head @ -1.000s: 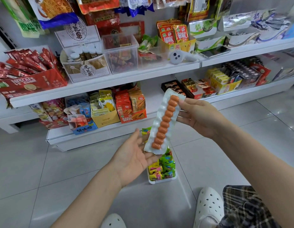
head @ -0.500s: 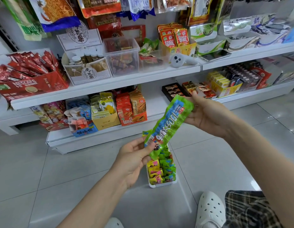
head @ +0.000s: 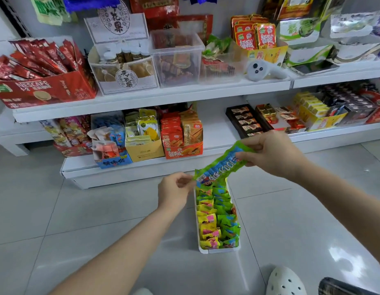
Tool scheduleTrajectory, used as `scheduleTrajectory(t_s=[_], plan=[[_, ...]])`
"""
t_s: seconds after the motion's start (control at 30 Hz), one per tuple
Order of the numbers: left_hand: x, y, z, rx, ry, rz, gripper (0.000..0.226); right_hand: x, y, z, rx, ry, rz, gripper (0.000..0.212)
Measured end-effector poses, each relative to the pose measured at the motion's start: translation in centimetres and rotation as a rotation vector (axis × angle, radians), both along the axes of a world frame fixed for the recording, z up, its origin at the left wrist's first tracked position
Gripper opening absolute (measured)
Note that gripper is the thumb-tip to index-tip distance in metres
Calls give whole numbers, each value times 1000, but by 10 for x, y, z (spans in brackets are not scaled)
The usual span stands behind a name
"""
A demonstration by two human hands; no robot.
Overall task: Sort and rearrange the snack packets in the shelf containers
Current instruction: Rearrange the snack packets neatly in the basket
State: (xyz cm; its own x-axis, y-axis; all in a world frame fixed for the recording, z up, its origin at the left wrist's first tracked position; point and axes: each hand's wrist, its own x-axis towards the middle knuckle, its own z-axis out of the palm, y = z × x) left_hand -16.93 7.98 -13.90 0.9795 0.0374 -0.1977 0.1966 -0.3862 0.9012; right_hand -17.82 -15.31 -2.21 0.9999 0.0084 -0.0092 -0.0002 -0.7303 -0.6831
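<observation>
Compared with half a second ago, the green-and-blue snack packet (head: 219,166) lies lower and flatter, stretched between both hands directly above the far end of the white tray (head: 218,250) on the floor. The right hand (head: 272,154) pinches its far, upper end; the left hand (head: 174,191) pinches its near, lower end, where earlier it held it more loosely.

The tray holds two rows of small packets (head: 216,218), yellow-pink on the left, green-blue on the right, filled nearly to its walls. Behind stands the lower shelf (head: 129,170) with an orange carton (head: 182,139) and a yellow carton (head: 143,143); the upper shelf (head: 142,99) carries a red Nescafe box (head: 42,86) and a clear bin (head: 177,58).

A white clog (head: 285,282) sits near right. Tiled floor (head: 57,209) lies open left and right of the tray.
</observation>
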Motion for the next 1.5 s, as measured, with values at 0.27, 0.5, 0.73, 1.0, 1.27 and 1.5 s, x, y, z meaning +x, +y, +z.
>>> scheduleTrajectory(t_s=[0.27,0.5,0.73,1.0,1.27,1.5], plan=[[63,-21,-87,628,-45,-482,52,82,-7,-58,-437,-226,30,15],[94,-59,-120,693,-118,-581,56,115,6,-100,-390,-248,53,14],[47,-38,-140,521,-236,-542,57,115,25,-127,-348,-96,165,20],[45,-40,-143,507,-197,-535,61,129,50,-181,-556,81,325,25],[44,-35,-148,420,-142,-522,60,146,70,-204,-636,153,173,25],[37,-27,-155,376,-162,-512,57,142,83,-231,-710,237,150,20]])
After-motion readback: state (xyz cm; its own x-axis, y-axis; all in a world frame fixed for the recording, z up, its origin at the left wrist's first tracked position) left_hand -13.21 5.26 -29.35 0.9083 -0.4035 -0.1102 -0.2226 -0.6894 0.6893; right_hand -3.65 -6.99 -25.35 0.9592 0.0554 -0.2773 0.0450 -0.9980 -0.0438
